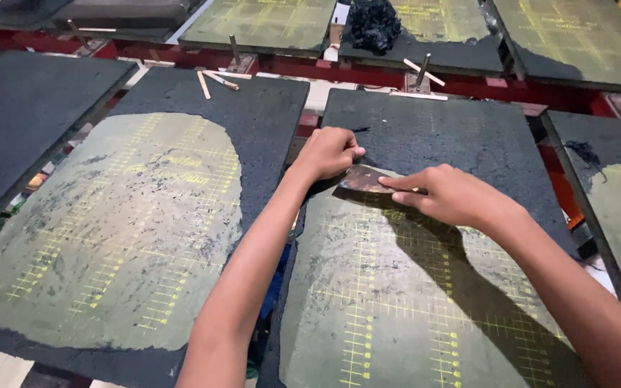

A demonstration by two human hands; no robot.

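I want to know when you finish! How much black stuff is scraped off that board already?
About the near half of the middle board is bare green. Both hands, left and right, press a flat scraper at the black layer's edge. The far half is covered.

Red frame [562, 90] carries flat boards [109, 237] (partly black-coated), wooden sticks [213, 80].

Flat green boards with yellow grid lines [116, 237] stand in rows all around, partly coated in rough black stuff. A red metal frame [289, 68] runs between the rows. Small wooden sticks [213, 80] lie near it. A black crumbly heap [371, 25] sits farther back.
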